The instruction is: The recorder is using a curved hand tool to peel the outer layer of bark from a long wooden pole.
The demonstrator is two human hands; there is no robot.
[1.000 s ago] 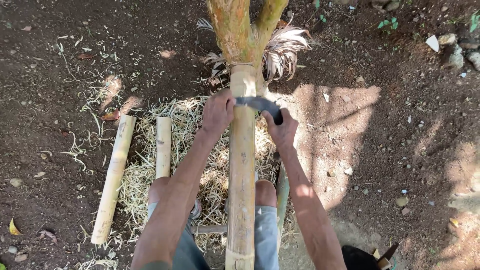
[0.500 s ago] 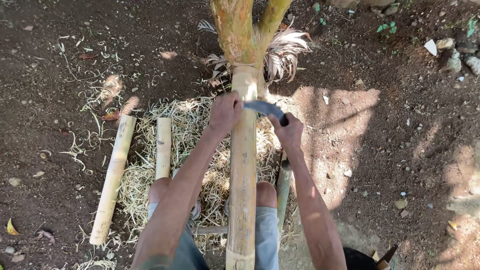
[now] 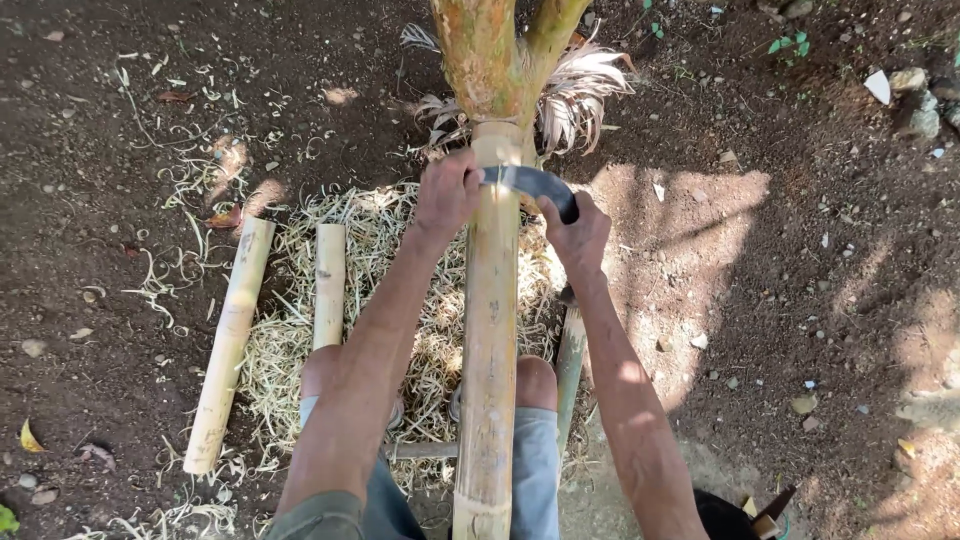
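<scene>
Left hand (image 3: 447,195) and right hand (image 3: 577,233) fingers clamped on curved blade (image 3: 530,183) ends, blade across bamboo pole (image 3: 490,330), shavings (image 3: 370,250) beneath pole

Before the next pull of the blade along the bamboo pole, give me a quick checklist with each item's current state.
1. Both ends of curved blade gripped: ok, left hand and right hand each hold one.
2. Blade lies across bamboo pole: ok.
3. Pole top braced against tree trunk: ok, appears to touch.
4. Knees clear of blade path: ok, they sit lower, beside the pole.
5. Blade edge sharpness: cannot tell.
6. Pole base secured: cannot tell, out of frame.
</scene>
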